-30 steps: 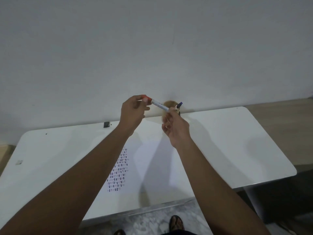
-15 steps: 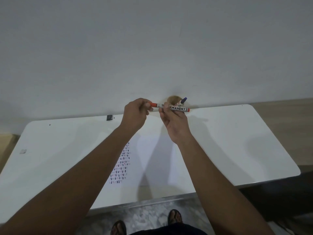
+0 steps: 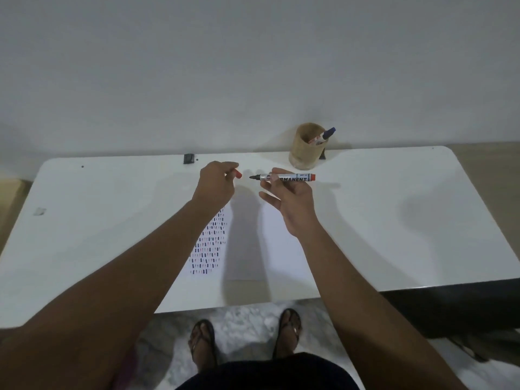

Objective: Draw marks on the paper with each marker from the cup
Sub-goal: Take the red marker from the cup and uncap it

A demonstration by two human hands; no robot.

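Head view: right hand (image 3: 292, 201) pinching uncapped marker (image 3: 284, 177) level above worktop (image 3: 394, 220), tip pointing left. Left hand (image 3: 216, 184) closed around red cap (image 3: 238, 174), apart from the tip. Paper (image 3: 275, 243) under both, marks along its left side. Cup (image 3: 306, 147) at far edge, holding another marker (image 3: 326, 135).

Your white rounded-corner table (image 3: 394, 220): marked white paper sheet (image 3: 281, 243), tan cylindrical cup (image 3: 305, 153), small black block (image 3: 188, 158).
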